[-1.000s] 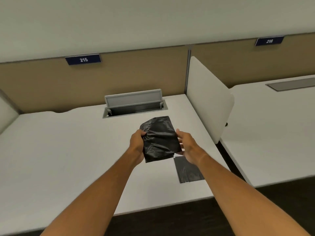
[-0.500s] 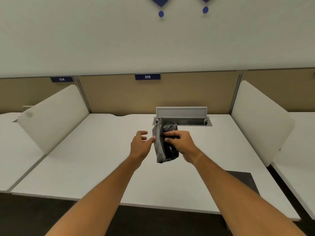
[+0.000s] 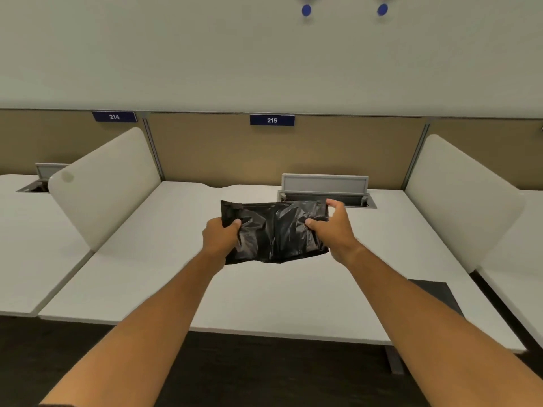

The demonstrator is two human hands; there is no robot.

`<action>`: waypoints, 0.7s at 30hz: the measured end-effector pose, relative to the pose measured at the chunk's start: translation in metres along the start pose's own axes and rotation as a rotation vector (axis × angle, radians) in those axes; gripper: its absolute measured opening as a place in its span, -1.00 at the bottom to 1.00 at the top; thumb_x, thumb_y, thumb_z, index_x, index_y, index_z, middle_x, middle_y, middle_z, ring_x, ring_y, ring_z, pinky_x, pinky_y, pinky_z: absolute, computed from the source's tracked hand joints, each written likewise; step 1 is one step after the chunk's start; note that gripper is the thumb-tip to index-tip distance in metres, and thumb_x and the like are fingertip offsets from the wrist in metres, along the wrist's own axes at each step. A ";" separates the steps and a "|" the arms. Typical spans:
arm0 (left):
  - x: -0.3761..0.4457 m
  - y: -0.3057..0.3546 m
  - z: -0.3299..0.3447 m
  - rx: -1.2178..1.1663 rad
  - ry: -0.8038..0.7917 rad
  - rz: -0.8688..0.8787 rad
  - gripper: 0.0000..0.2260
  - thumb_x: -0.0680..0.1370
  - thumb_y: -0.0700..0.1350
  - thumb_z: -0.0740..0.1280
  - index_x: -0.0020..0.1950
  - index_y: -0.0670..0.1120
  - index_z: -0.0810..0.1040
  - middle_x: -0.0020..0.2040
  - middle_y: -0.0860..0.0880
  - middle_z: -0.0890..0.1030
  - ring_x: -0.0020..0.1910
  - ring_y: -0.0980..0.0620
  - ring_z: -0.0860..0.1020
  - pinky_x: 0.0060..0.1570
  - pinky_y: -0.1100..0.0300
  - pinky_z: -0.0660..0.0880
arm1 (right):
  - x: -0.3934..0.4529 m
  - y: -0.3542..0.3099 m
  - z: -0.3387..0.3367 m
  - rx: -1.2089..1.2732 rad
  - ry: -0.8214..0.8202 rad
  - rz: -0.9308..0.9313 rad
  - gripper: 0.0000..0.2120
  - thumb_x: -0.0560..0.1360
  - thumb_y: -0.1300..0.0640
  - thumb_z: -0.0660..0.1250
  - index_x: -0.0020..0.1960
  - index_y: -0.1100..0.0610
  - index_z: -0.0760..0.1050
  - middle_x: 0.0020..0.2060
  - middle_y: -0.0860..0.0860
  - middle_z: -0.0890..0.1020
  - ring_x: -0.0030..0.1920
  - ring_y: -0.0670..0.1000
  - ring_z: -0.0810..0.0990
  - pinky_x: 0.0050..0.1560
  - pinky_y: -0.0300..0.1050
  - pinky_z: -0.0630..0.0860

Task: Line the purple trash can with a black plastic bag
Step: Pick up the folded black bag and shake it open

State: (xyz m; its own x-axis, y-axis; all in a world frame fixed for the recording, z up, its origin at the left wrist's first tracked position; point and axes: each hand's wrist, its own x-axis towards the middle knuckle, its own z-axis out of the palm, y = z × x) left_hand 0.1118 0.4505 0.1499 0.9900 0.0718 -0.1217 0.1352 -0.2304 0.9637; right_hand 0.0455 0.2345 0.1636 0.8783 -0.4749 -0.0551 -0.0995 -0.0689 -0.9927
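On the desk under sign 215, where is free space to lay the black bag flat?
Both hands hold the black bag above the desk. The widest bare patch lies left of the bag, up to the left divider. The near strip along the front edge is free too. It is tighter on the right: the open cable hatch sits at the back and a dark sheet at the near right corner.

A single head-worn, wide-angle view looks forward and slightly down from standing height in front of a white rectangular desk [image 3: 164,277]. It faces the tan fabric partition [image 3: 211,151] and the pale wall behind it squarely. Both forearms reach in from the bottom edge, close to the lens; neighbouring desks curve away at the sides.
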 end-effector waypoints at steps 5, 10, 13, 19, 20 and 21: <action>0.009 -0.010 -0.007 0.081 0.028 -0.053 -0.77 0.56 -0.10 0.36 0.12 -0.21 0.57 0.10 -0.22 0.63 0.01 -0.19 0.59 -0.02 0.01 0.55 | 0.012 0.005 -0.035 -0.027 0.048 0.147 -0.42 0.44 0.26 0.49 0.40 0.24 0.38 0.20 0.21 0.59 0.02 0.17 0.65 -0.07 0.01 0.66; -0.015 0.011 0.029 0.291 0.195 0.159 -0.62 0.43 -0.09 0.47 0.20 -0.11 0.49 0.15 -0.17 0.52 0.13 -0.15 0.53 0.09 0.03 0.50 | 0.010 -0.005 -0.035 -0.061 -0.036 0.034 -0.90 0.44 0.26 0.49 -0.06 0.24 0.64 -0.07 0.26 0.70 -0.17 0.13 0.67 -0.11 0.03 0.65; -0.035 0.033 0.064 0.094 -0.108 0.245 -0.85 0.46 -0.09 0.46 -0.05 -0.13 0.62 -0.12 -0.09 0.67 -0.12 -0.03 0.65 -0.05 0.13 0.58 | 0.009 -0.007 -0.028 -0.107 -0.078 -0.023 -0.89 0.42 0.20 0.51 -0.23 0.16 0.60 -0.23 0.17 0.68 -0.23 0.10 0.65 -0.16 0.03 0.62; -0.047 0.049 0.101 0.016 -0.263 0.247 -0.77 0.54 0.00 0.39 -0.01 -0.16 0.67 -0.11 -0.13 0.69 -0.15 -0.02 0.67 -0.16 0.19 0.64 | 0.006 -0.014 -0.030 -0.109 -0.162 -0.049 -0.75 0.55 0.08 0.38 -0.09 0.28 0.66 -0.16 0.24 0.70 -0.11 0.18 0.69 -0.03 0.05 0.65; -0.047 0.049 0.101 0.010 -0.264 0.247 -0.77 0.53 0.00 0.39 0.00 -0.16 0.67 -0.11 -0.13 0.69 -0.17 0.00 0.66 -0.17 0.21 0.64 | 0.007 -0.015 -0.032 -0.087 -0.169 -0.030 -0.74 0.56 0.08 0.35 -0.05 0.29 0.67 -0.13 0.25 0.71 -0.09 0.20 0.70 -0.02 0.06 0.65; -0.048 0.050 0.101 0.006 -0.261 0.251 -0.76 0.53 0.00 0.40 0.01 -0.17 0.67 -0.11 -0.13 0.69 -0.16 0.00 0.66 -0.17 0.22 0.63 | 0.006 -0.016 -0.035 -0.056 -0.179 -0.003 -0.74 0.58 0.09 0.33 -0.01 0.28 0.67 -0.10 0.23 0.71 -0.08 0.19 0.70 -0.04 0.04 0.66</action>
State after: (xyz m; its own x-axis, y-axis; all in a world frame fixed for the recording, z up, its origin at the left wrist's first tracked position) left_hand 0.0755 0.3373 0.1799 0.9695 -0.2374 0.0613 -0.1140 -0.2153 0.9699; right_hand 0.0364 0.2023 0.1832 0.9473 -0.3112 -0.0758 -0.1186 -0.1211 -0.9855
